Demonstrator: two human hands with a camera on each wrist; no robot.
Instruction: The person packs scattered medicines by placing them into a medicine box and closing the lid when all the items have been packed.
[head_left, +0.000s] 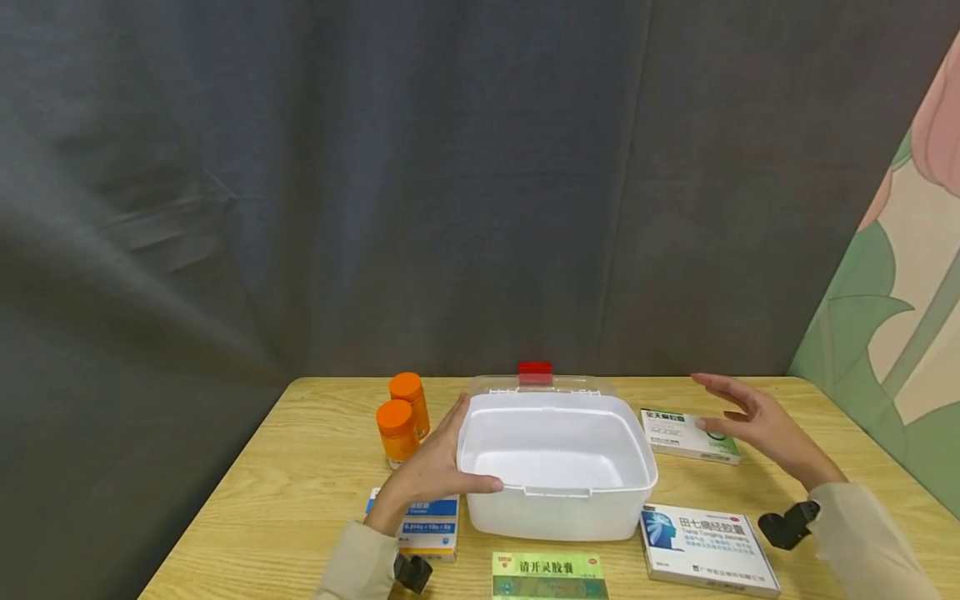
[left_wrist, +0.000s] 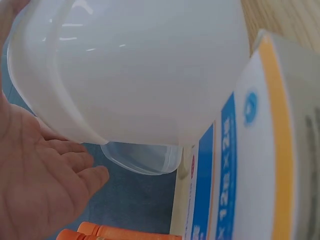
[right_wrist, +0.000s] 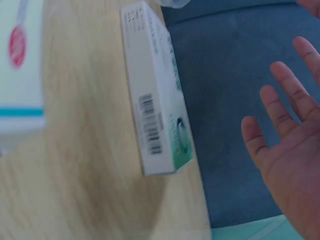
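Note:
A white plastic box (head_left: 555, 510) stands on the table with its clear lid (head_left: 487, 384) swung back behind it. My left hand (head_left: 435, 467) holds the box at its near left corner, thumb along the front rim and fingers along the left side. In the left wrist view, the other fingers (left_wrist: 75, 155) lie loosely beside the box wall. At the right, my right hand (head_left: 761, 425) hovers with spread fingers and holds nothing. In the head view, its thumb overlaps a white and green medicine box (head_left: 675, 435); the right wrist view shows that hand apart from the carton.
Two orange-capped bottles (head_left: 396, 429) stand left of the plastic box. A blue and white medicine box (head_left: 429, 529) lies by my left wrist. Nearer me are a green medicine box (head_left: 550, 577) and a white and blue one (head_left: 708, 550). A dark curtain (head_left: 480, 208) hangs behind.

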